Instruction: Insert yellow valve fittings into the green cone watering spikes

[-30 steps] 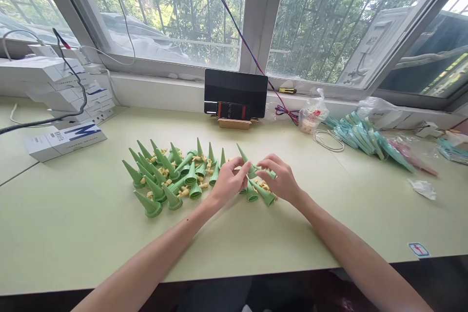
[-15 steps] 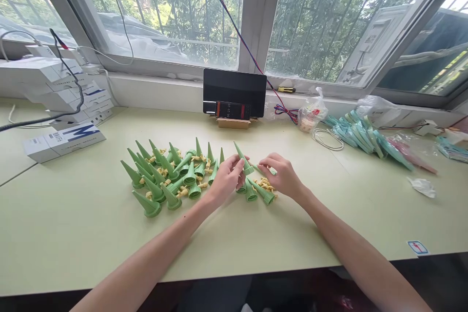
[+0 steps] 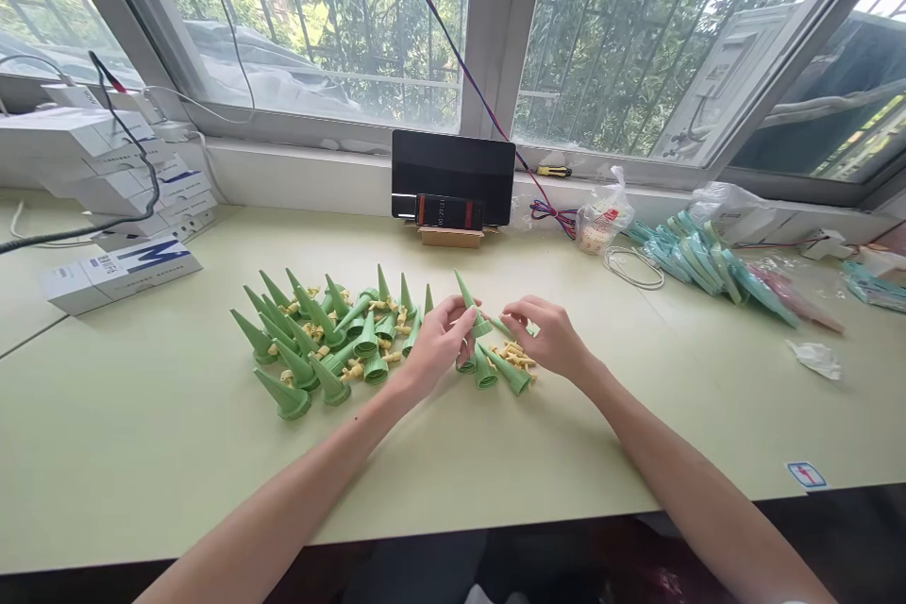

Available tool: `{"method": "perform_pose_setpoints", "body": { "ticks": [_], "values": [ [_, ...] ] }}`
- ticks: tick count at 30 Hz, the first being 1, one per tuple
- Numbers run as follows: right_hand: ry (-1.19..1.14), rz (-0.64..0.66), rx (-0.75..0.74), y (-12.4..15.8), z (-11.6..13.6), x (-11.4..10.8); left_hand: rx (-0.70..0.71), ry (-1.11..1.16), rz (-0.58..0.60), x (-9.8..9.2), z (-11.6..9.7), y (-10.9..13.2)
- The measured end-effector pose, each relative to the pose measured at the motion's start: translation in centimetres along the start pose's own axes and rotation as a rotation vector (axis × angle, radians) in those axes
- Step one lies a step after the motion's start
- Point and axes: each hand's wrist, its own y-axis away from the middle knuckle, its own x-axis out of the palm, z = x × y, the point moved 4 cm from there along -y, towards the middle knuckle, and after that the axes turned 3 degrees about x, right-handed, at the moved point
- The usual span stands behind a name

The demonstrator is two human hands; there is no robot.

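My left hand [image 3: 447, 336] is closed around a green plastic cone [image 3: 470, 300], its tip up and tilted to the left. Just right of it, my right hand [image 3: 546, 334] has its fingers bent together; whatever they hold, if anything, is hidden. Below and between the hands lie a green cone [image 3: 511, 374] on its side, a few more cones, and a small heap of yellow valve-like pieces [image 3: 521, 354]. Left of my left hand stands a crowd of green cones [image 3: 331, 383], some upright and some lying, with yellow pieces [image 3: 352, 368] attached or among them.
A phone [image 3: 448, 212] showing a timer leans on a dark tablet [image 3: 453, 172] by the window. White boxes [image 3: 124, 276] are stacked at the left. Toward the right are a plastic bag [image 3: 603, 219], a coiled cable [image 3: 629, 270], teal packets [image 3: 708, 260] and crumpled tissue [image 3: 815, 360].
Both hands stay almost in place, with the cone still in my left hand. My right hand's fingers have shifted very slightly. The whole view has moved a little.
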Motion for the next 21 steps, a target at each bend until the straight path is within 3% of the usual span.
{"method": "perform_pose_setpoints", "body": {
  "ticks": [14,21],
  "values": [
    [0.107,0.428,-0.038,0.1,0.7,-1.8,0.009,-0.014,-0.039,-0.2,0.1,0.1],
    [0.108,0.49,-0.043,0.4,1.1,-1.7,0.01,-0.022,-0.039,-0.1,0.2,0.2]
  ]
}}
